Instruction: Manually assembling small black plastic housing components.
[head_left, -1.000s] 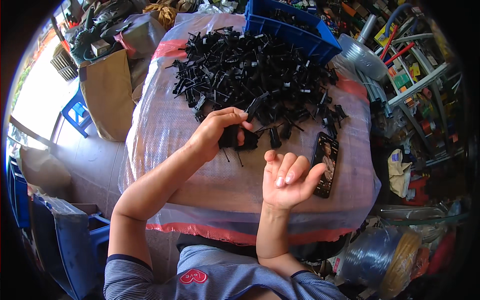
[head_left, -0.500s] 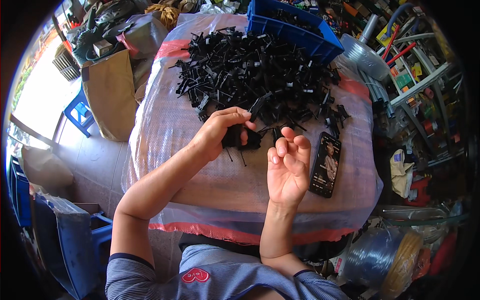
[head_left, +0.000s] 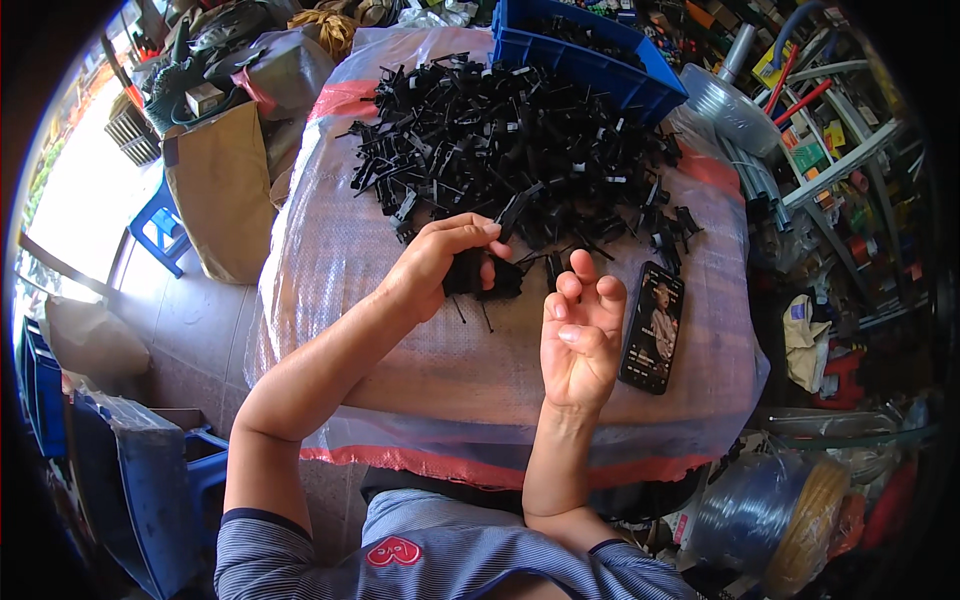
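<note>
In our left hand (head_left: 440, 258), the fingers are curled closed around a dark bunch (head_left: 492, 282) of small black parts, with thin stems poking out below toward us. The thumb tip lies right by a longer black piece (head_left: 518, 212) at the near edge of the pile; we cannot tell whether it is pinched or merely just beside the thumb. Our right hand (head_left: 580, 345) is held up, palm toward us, fingers loosely bent and half open, and we see nothing in it

Most of the black parts lie in a heaped pile (head_left: 470, 140) on the far half of the sheet-covered desk (head_left: 420, 375), with a blue crate (head_left: 610, 88) behind it holding more dark pieces. A phone (head_left: 650, 330) with its screen lit lies just beside our right hand

We judge the step in hand to be handling these parts, the left hand keeping the bunch while the right is free. In our view, the next move calls for a steady left grip and the right fingers closing on one small part without snagging neighbouring stems
</note>
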